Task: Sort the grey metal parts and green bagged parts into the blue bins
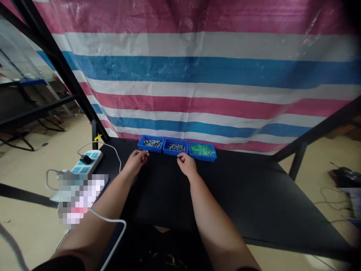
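Observation:
Three blue plastic trays stand side by side at the far edge of the black tabletop: a left tray (149,150) of grey metal parts, a middle tray (175,153) of smaller silver parts, and a right tray (201,159) of green pieces. My left hand (136,161) rests just in front of the left tray, its fingertips pinching a tiny metal part (147,152). Near the gap between the middle and right trays, my right hand (186,165) pinches a similar small part (178,159). Both parts are too small to identify exactly.
The black tabletop (225,199) has a black metal frame. A blue-and-white power strip (87,162) with a white cable lies at its left edge, beside a pixelated patch. A pink, white and blue striped tarp hangs behind the trays.

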A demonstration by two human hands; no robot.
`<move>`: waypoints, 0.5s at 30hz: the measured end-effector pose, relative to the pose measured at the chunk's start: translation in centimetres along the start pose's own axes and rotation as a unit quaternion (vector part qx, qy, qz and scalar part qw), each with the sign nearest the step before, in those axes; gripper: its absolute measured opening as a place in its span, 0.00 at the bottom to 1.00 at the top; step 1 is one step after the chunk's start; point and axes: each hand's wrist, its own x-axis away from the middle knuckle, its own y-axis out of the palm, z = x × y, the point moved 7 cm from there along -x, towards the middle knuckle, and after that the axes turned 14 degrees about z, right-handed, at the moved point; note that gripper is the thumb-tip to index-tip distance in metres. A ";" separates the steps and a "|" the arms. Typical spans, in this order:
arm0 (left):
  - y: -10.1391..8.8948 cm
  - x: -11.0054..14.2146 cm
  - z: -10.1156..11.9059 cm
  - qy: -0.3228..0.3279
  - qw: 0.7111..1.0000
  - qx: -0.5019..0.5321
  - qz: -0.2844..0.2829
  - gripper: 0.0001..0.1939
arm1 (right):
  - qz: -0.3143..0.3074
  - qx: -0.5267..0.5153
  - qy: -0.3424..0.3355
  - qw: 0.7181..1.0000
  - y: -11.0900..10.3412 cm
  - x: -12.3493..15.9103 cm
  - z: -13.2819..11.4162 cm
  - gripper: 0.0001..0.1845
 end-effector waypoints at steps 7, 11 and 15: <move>2.8 -1.4 6.4 0.095 0.989 0.109 0.019 0.17 | -0.008 -0.010 0.006 1.000 0.1 0.1 -0.1 0.10; 3.9 -2.0 7.0 0.027 0.996 0.081 0.008 0.15 | -0.011 -0.007 0.014 1.000 -0.1 0.0 -0.1 0.10; 3.2 -2.3 9.7 0.059 0.995 0.082 0.029 0.17 | -0.012 -0.010 0.017 1.000 -0.2 0.0 -0.2 0.09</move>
